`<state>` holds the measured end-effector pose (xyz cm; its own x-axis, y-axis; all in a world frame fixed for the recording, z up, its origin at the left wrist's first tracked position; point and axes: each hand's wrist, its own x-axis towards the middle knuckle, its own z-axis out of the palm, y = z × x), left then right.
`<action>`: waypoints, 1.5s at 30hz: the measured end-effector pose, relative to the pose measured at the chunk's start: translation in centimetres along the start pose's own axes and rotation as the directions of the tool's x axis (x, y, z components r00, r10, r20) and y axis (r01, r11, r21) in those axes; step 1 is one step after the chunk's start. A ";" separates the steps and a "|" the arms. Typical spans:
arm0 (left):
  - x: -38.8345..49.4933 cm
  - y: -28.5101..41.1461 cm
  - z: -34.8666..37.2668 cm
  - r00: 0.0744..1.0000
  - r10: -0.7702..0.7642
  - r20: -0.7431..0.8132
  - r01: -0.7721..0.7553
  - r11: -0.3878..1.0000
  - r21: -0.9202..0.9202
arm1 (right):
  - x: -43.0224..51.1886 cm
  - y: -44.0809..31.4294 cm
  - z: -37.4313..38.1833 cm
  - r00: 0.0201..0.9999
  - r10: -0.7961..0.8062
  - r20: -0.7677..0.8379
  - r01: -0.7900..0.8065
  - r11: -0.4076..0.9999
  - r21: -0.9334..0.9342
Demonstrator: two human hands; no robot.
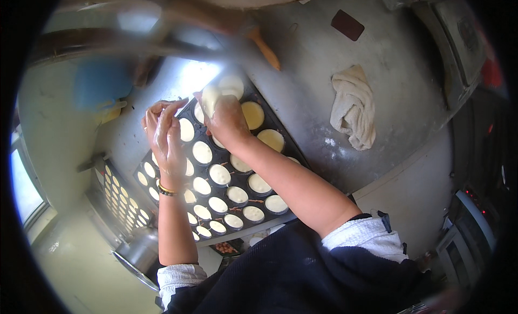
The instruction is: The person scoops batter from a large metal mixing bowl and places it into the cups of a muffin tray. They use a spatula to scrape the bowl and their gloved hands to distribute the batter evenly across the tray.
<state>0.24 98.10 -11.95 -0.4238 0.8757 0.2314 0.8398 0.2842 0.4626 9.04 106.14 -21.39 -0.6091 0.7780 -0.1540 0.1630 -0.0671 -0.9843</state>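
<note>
A dark baking tray (253, 201) with many round cups of pale batter (219, 174) lies before me on the metal table. Over its far part is my right hand (226, 113), curled around pale batter that bulges from the thumb side. Two cups beside that hand, near the tray's right edge, look yellower than the rest. My left hand (165, 130) is raised above the tray's left side, fingers apart and smeared with batter, with nothing in it. It wears a ring, and bracelets circle the wrist. Glare and blur hide detail at the tray's far end.
A crumpled cloth (353, 107) and a dark red rectangular object (347, 25) lie on the metal table (299, 83) at the right. A wooden handle (265, 49) is beyond the tray. At lower left are another filled tray (121, 196) and a metal pot (139, 249). A blurred blue container (101, 83) stands at upper left.
</note>
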 end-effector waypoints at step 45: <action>-3.1 -2.7 3.3 0.964 -0.074 -0.255 -0.010 0.949 -0.314 | 9.6 -8.7 -10.4 0.546 0.240 0.803 0.638 0.502 -0.584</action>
<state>0.45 95.87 -16.69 -0.5570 0.7237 0.4074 0.6954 0.1382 0.7053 9.83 120.65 -13.45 -0.9165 -0.0925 -0.3892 0.1466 0.8276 -0.5418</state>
